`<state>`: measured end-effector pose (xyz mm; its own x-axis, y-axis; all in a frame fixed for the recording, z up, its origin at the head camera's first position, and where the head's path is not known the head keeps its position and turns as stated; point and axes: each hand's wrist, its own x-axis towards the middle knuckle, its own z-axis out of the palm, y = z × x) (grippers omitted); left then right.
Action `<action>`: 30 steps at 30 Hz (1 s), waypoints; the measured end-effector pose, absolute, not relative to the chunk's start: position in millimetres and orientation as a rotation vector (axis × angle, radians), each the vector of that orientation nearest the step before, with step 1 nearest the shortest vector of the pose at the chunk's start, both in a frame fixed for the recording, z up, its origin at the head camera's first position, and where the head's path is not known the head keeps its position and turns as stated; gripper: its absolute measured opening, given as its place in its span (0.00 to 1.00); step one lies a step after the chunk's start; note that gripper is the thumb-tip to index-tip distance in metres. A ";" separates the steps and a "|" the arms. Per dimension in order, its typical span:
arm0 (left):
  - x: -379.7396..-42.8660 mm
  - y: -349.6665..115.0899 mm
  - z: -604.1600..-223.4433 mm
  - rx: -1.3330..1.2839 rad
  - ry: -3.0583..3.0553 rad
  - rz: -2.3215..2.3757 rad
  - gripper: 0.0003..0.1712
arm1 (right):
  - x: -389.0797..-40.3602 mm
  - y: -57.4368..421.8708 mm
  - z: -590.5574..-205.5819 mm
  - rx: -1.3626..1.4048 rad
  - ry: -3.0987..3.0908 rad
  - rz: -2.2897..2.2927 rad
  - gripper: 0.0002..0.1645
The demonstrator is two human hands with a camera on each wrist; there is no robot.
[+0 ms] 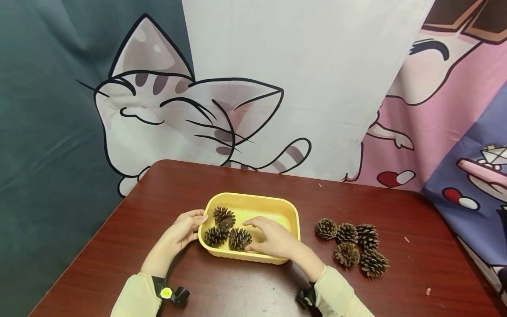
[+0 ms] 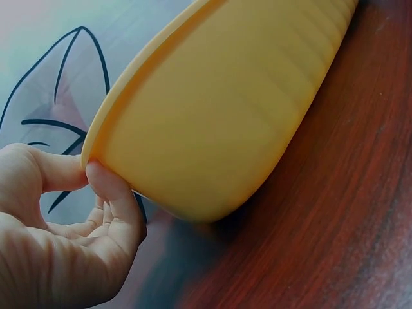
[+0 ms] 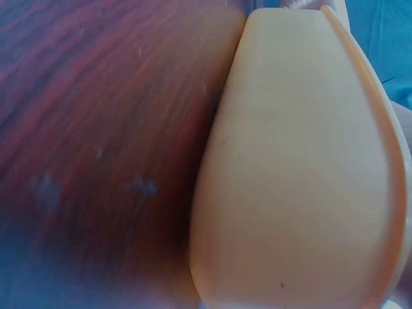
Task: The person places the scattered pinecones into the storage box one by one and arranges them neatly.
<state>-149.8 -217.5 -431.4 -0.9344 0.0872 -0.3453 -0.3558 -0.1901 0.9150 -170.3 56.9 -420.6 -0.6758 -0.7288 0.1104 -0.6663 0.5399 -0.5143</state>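
Observation:
A yellow plastic bin [image 1: 261,201] stands on the table with several brown pine cones in its left part. My left hand [image 1: 184,229] pinches the bin's left rim between thumb and fingers, as the left wrist view also shows on the bin's outer wall [image 2: 212,109]. Over the bin's interior is my right hand [image 1: 275,237], fingers spread apart and nothing between them. Its fingertips are just right of the nearest pine cone [image 1: 240,239]; whether they touch it I cannot tell. The right wrist view shows mostly the bin's outer side [image 3: 296,161].
To the right of the bin, several more pine cones [image 1: 347,255] lie grouped on the reddish-brown wooden table [image 1: 237,286]. Small pale flecks lie near them. Behind the table's far edge hangs a cloth [image 1: 309,66] printed with a cartoon cat.

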 end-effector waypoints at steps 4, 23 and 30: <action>-150.1 -217.7 -431.2 -0.309 1.782 2.195 0.11 | -170.8 64.3 -418.0 -1.230 2.691 -0.803 0.31; -151.8 -217.4 -430.0 -0.297 1.801 2.173 0.13 | -169.4 116.5 -403.3 -1.225 2.897 -0.794 0.26; -150.0 -216.7 -428.1 -0.312 1.814 2.170 0.13 | -171.3 151.1 -403.5 -1.199 3.019 -0.740 0.27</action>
<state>-150.0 -216.7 -428.1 -0.9332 0.0855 -0.3491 -0.3588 -0.1614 0.9194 -171.3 151.1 -403.5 -0.7251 -0.6044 0.3300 -0.6885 0.6454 -0.3308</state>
